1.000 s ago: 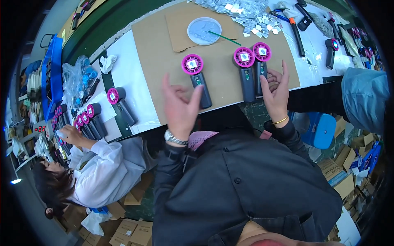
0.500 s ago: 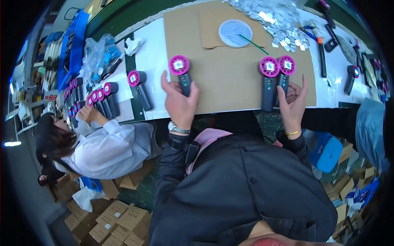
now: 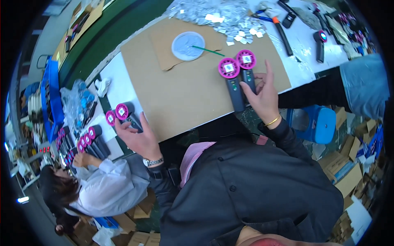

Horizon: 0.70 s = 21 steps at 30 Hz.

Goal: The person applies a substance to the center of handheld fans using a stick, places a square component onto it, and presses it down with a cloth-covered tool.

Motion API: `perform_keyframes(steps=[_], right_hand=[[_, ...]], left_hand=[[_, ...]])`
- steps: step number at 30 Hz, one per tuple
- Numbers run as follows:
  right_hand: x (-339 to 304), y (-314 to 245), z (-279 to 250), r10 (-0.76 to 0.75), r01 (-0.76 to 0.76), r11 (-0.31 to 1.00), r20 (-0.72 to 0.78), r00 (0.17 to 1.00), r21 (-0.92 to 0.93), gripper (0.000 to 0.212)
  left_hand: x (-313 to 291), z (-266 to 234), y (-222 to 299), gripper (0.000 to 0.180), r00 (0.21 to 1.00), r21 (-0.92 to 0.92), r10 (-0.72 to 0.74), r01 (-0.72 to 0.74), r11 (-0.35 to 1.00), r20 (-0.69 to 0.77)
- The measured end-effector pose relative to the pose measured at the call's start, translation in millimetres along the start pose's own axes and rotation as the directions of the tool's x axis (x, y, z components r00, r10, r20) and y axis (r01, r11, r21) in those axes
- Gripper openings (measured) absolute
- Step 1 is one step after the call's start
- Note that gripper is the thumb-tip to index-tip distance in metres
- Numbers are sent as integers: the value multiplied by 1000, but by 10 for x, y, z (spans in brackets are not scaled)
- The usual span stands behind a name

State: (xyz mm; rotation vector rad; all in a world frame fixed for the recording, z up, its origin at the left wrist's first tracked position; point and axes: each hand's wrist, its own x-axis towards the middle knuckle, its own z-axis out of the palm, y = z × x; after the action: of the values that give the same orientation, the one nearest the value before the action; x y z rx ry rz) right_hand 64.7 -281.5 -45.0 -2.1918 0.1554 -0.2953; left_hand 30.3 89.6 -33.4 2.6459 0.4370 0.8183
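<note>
My left hand [image 3: 138, 138] is at the left edge of the cardboard, thumb and fingers around the dark handle of a small handheld fan [image 3: 122, 111] with a magenta face and a white square label. A second handheld fan [image 3: 110, 118] lies against its left side, partly hidden by my fingers. To the right, my right hand [image 3: 262, 92] has its thumb and fingers about the handle of another fan [image 3: 246, 60], index finger stretched out. Close beside that one lies a matching fan [image 3: 229, 68], its handle end at the table's near edge.
A shallow white tub [image 3: 188, 46] with a green stick [image 3: 209, 51] lies on the cardboard sheet [image 3: 180, 94]. Behind are many small silvery pieces [image 3: 205, 12] and an orange-and-black tool [image 3: 282, 36]. More fans [image 3: 94, 139] are by a co-worker [image 3: 111, 182] at left; a blue stool [image 3: 322, 125] stands right.
My left hand has carried its fan leftward off the cardboard to beside the other fan. My right hand stays at the pair of fans. The whole view has turned and shifted left.
</note>
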Motion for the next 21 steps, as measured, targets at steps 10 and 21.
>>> perform_keyframes(steps=[10,21], right_hand=[[-23,13,3,0,0,1000,-22,1000,-5,107],[-111,83,-2,-22,26,997,-59,998,69,104]], left_hand=[[-358,632,1709,94,700,-627,304,260,735,647],[-552,843,1762,100,656,-679,267,521,518,706]])
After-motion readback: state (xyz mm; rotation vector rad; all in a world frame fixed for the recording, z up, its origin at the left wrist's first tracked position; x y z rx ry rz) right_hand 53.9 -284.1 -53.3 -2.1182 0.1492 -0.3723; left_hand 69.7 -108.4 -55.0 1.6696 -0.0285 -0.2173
